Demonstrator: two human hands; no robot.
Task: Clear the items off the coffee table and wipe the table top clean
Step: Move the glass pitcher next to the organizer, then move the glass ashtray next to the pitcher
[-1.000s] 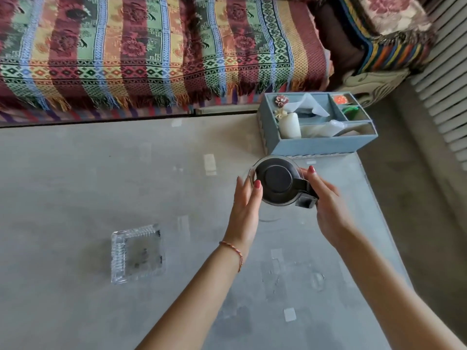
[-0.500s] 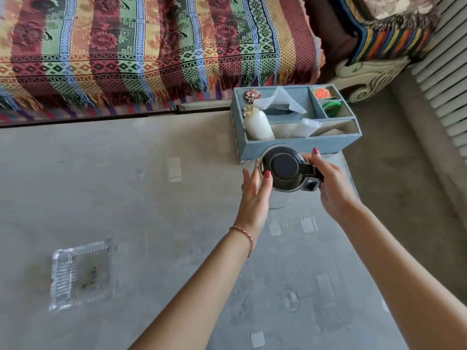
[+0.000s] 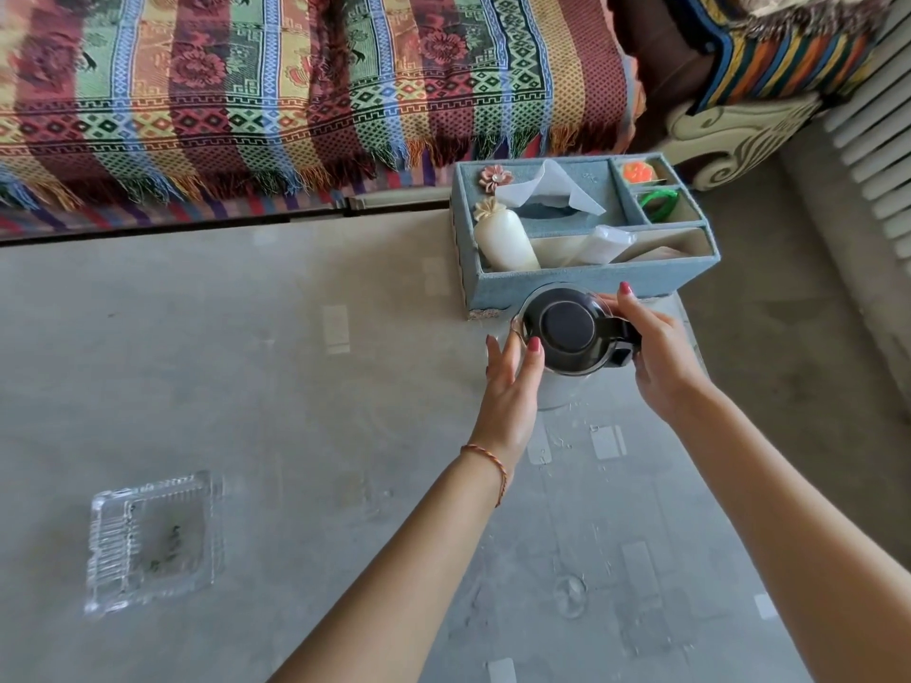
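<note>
The right hand [image 3: 658, 350] gripped the jug [image 3: 567, 332] by its handle — the handle pointing right, into those curled fingers. The left hand [image 3: 510, 386], fingers straight, steadied its left side; the box [image 3: 581, 281] lay just beyond.

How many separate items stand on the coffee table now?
3: a glass ashtray at near left, a blue organizer box at the far edge, and a glass jug held between both hands before it.
</note>
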